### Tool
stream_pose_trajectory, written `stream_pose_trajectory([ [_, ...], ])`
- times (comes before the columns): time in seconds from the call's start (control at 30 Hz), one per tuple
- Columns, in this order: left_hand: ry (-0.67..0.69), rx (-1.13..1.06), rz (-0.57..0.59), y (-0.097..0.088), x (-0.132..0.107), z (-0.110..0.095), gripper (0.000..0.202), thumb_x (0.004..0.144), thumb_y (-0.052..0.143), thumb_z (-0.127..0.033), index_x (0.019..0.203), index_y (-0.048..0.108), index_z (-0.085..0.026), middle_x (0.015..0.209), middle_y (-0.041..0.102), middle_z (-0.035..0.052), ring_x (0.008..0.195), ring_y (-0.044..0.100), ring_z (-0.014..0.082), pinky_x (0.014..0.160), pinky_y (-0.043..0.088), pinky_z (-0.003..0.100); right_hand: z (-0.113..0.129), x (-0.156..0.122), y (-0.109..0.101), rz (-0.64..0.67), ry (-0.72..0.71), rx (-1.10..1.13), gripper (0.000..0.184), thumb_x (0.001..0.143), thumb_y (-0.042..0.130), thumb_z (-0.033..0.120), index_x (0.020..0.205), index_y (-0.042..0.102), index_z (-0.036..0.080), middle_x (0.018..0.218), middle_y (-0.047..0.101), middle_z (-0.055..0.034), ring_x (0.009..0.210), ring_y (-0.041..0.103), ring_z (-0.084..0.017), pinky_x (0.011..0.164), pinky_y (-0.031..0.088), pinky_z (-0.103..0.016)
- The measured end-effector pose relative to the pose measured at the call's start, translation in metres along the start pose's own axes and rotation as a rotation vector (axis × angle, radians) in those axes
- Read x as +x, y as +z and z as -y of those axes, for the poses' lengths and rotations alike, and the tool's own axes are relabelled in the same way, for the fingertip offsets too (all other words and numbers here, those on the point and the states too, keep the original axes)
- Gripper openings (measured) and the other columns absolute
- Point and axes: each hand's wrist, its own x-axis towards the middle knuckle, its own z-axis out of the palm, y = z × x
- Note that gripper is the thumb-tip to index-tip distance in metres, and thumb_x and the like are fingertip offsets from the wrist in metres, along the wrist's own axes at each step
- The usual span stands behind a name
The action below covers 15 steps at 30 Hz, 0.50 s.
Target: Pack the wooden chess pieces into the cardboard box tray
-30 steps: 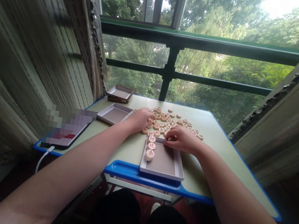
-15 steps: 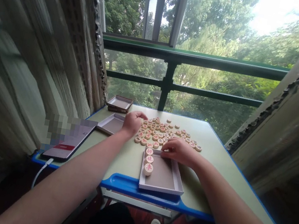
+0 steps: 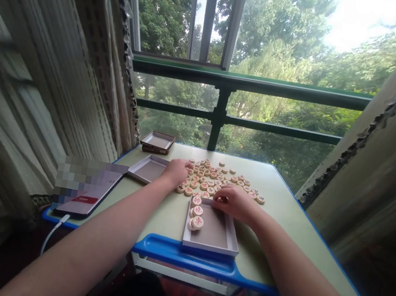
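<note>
My left hand [image 3: 177, 172] is at the left edge of a spread of round wooden xiangqi pieces [image 3: 212, 174], fingers curled down together; whatever is under the fingertips is hidden. My right hand [image 3: 236, 202] bends its fingers and thumb around the far rim of a shallow white box [image 3: 217, 230], in front of the pieces. Inside, along the left wall, are short stacks of pieces with red characters: a top-most piece [image 3: 197, 201], a middle piece [image 3: 197, 211] and a near piece [image 3: 197, 223]. The near stacks lean, their upper discs offset from those below.
Another shallow box [image 3: 148, 169] lies behind my left forearm, and a brown-edged box [image 3: 158, 140] sits at the far left corner. A phone [image 3: 88, 192] with a white cable [image 3: 57, 225] is on the left of the blue-edged table [image 3: 280, 244]. Curtains flank the window railing.
My left hand has lowered a little, its pointing fingers now curled down at the pieces. The stacks in the box look more offset. My right hand stays at the box rim.
</note>
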Motion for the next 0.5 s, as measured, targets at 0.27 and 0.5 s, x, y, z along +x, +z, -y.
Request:
stream_pose_trajectory([
  [0.27,0.137,0.152,0.118,0.0035,0.0026,0.0012,0.028,0.071,0.05,-0.019,0.09,0.071,-0.021,0.09,0.071,0.0054,0.085,0.062,0.0183,0.078,0.047,0.026,-0.0011,0.0,0.0002,-0.017,-0.006,0.001,0.009,0.074,0.064,0.026,0.074,0.07,0.019,0.073,0.065,-0.0036,0.069,0.054,-0.014,0.063,0.04,-0.024],
  [0.5,0.151,0.142,0.104,0.0053,0.0008,-0.0041,0.028,0.073,0.054,-0.025,0.095,0.07,-0.019,0.097,0.068,0.0079,0.091,0.059,0.0205,0.086,0.044,0.03,0.0027,-0.001,-0.002,-0.002,0.001,-0.014,0.008,0.074,0.064,0.024,0.073,0.07,0.02,0.071,0.066,-0.0028,0.07,0.055,-0.015,0.064,0.04,-0.025],
])
